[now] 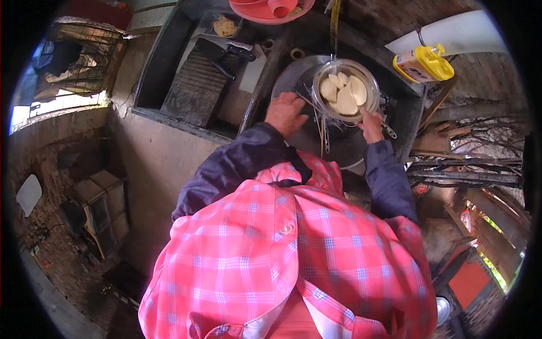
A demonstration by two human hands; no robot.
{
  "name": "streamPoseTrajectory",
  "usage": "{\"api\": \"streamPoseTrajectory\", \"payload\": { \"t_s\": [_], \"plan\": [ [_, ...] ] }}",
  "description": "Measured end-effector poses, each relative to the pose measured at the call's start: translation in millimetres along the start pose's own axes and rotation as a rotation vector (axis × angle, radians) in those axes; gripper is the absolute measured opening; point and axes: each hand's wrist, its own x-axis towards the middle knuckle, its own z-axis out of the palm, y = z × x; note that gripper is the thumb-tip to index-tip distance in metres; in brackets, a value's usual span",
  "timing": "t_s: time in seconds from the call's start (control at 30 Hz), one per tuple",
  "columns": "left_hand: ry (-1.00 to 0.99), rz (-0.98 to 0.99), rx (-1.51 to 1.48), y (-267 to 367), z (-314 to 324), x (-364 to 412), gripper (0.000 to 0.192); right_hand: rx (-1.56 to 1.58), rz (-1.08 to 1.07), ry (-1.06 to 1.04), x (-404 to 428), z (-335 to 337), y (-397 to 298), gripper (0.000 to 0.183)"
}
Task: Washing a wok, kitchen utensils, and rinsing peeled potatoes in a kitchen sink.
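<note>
A round metal bowl holds water and several pale, peeled vegetable pieces, some of them cut flat. My right hand grips its near right rim. Above the far rim, a thin stream of water runs down into the bowl. Beneath is a wide, dark basin set in the sink, with utensil handles and thin sticks in it. My left hand is at the basin's left side, fingers loosely bent and apart, and I see nothing in it; whether it touches the rim is unclear.
In the left sink compartment lie a ridged washboard slab, a cleaver and a black-handled knife. A pink plastic basin sits behind. A yellow detergent bottle stands at the right edge. Stacked branches lie farther right.
</note>
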Motion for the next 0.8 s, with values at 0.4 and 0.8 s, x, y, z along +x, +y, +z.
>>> {"api": "streamPoseTrajectory", "payload": {
  "t_s": [0.4, 0.8],
  "plan": [
    [0.038, -0.320, -0.070, -30.2, -22.7, -39.8, 0.027, 0.099, 0.029, -0.046, 24.3, 51.4, -3.0, 0.025],
    [-0.061, -0.335, -0.113, -19.9, -15.7, -31.7, 0.027, 0.135, 0.032, -0.042, 32.7, 57.6, 11.7, 0.023]
  ]
}}
